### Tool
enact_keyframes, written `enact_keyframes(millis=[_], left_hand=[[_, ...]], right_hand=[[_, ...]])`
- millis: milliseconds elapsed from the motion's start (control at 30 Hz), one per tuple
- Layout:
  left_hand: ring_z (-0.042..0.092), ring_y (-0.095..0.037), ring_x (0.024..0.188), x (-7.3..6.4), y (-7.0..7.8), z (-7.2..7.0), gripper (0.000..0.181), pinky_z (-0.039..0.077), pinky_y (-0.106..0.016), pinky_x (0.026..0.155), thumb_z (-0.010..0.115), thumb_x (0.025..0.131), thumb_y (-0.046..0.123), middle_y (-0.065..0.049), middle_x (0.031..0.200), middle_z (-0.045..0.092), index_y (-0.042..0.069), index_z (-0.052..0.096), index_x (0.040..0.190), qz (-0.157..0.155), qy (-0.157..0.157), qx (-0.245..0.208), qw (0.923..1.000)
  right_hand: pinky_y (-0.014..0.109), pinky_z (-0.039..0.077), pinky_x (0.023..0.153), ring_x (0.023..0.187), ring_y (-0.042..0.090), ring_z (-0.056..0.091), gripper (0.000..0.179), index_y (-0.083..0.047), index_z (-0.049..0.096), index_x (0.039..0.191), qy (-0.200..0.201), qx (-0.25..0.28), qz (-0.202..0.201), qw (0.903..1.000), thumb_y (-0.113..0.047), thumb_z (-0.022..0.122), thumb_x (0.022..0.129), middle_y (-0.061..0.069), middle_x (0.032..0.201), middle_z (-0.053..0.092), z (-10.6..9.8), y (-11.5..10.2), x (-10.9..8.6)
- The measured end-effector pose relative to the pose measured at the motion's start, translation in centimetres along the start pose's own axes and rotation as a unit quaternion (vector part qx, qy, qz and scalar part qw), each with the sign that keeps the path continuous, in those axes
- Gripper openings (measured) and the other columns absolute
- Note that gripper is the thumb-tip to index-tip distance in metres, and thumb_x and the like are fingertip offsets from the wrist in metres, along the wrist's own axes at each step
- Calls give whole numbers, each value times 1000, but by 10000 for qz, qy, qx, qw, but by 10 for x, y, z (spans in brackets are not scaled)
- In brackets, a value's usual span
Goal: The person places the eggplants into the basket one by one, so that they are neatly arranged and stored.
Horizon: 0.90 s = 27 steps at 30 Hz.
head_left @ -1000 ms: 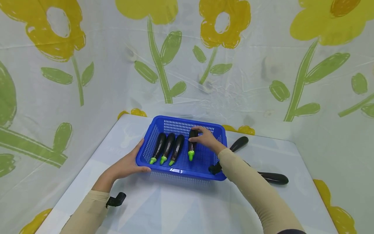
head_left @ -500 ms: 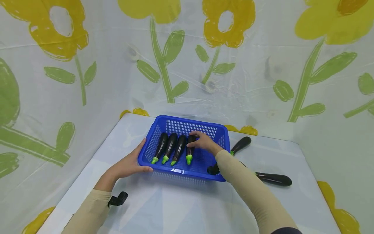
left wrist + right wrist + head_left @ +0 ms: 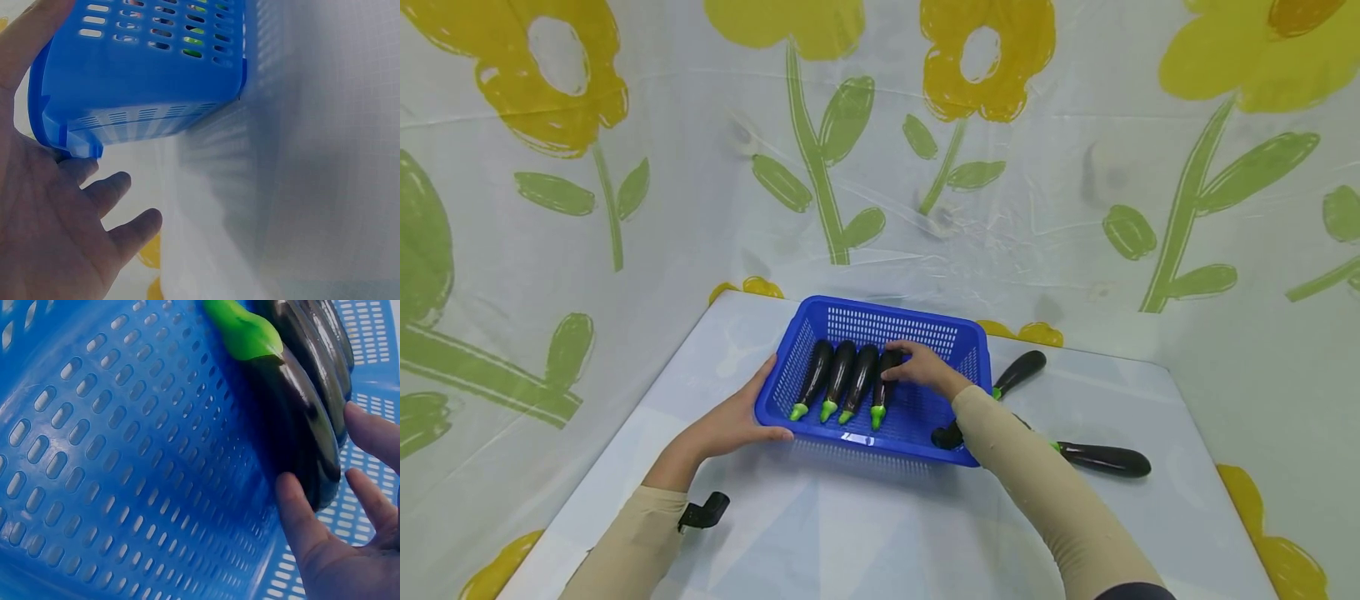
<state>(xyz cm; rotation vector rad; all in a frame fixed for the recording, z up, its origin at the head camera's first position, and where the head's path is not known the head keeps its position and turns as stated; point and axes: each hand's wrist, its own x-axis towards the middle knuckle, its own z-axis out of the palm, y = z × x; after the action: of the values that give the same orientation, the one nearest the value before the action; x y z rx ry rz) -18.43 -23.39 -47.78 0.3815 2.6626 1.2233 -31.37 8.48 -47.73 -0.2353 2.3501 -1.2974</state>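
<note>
A blue perforated plastic basket (image 3: 925, 421) holds several glossy dark eggplants with green stems, lying side by side toward its left. My right hand (image 3: 925, 367) is inside it, thumb and fingertips at the rounded far end of the rightmost eggplant (image 3: 882, 392). In the right wrist view, the thumb and a finger stand on either side of this eggplant (image 3: 287, 419), its green cap pointing away. My left hand (image 3: 733, 421) braces the basket's left side, thumb along the front rim. In the left wrist view its fingers (image 3: 109, 190) spread out, with one fingertip under the rim's corner.
To the right of the basket, one eggplant (image 3: 1022, 367) lies near the back of the white table (image 3: 865, 533) and another eggplant (image 3: 1105, 459) lies nearer the front, both partly behind the right arm. A flower-print curtain (image 3: 1037, 192) surrounds the table.
My right hand has brought the rightmost eggplant left and lower, up against the other eggplants, with its stem swinging left. The left hand stays on the basket.
</note>
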Motion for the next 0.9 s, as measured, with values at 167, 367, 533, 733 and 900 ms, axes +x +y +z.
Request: enact_keyframes(millis=[167, 367, 533, 733, 900], left_hand=[[19, -38, 138, 0, 0, 0, 119, 25, -61, 103, 76, 69, 52, -7, 156, 4, 31, -11, 148, -11, -9, -12, 10000], [19, -39, 137, 1, -2, 1, 119, 25, -62, 103, 76, 69, 51, -8, 156, 4, 30, -10, 148, -47, -1, -1, 10000], [20, -40, 137, 0, -3, 2, 119, 26, -63, 101, 76, 69, 51, -9, 156, 5, 29, -9, 149, -78, 2, -13, 10000], [18, -39, 137, -1, -1, 1, 118, 25, -63, 102, 76, 70, 49, -8, 156, 5, 28, -10, 149, -63, -5, 13, 10000], [17, -38, 138, 0, 1, 1, 118, 24, -63, 102, 76, 70, 49, -8, 156, 5, 29, -9, 148, -58, -26, 39, 10000]], right_hand=[[42, 46, 94, 109, 25, 57, 60, -20, 51, 134, 97, -90, -91, 9999, -18, 75, 79, 12, 143, 38, -5, 0, -3], [51, 33, 104, 130, 31, 37, 56, -23, 54, 131, 333, -364, -264, 9984, -21, 74, 79, 9, 142, 41, -15, -3, -9], [53, 33, 103, 132, 30, 34, 53, -25, 54, 131, 371, -461, -283, 9978, -25, 72, 81, 6, 142, 42, -23, -3, -14], [50, 39, 99, 127, 30, 41, 50, -24, 55, 129, 408, -375, -408, 9976, -25, 71, 82, 8, 138, 45, -34, -4, -22], [50, 41, 97, 119, 28, 49, 50, -25, 55, 129, 479, -354, -433, 9973, -30, 71, 82, 8, 138, 46, -43, -5, -28]])
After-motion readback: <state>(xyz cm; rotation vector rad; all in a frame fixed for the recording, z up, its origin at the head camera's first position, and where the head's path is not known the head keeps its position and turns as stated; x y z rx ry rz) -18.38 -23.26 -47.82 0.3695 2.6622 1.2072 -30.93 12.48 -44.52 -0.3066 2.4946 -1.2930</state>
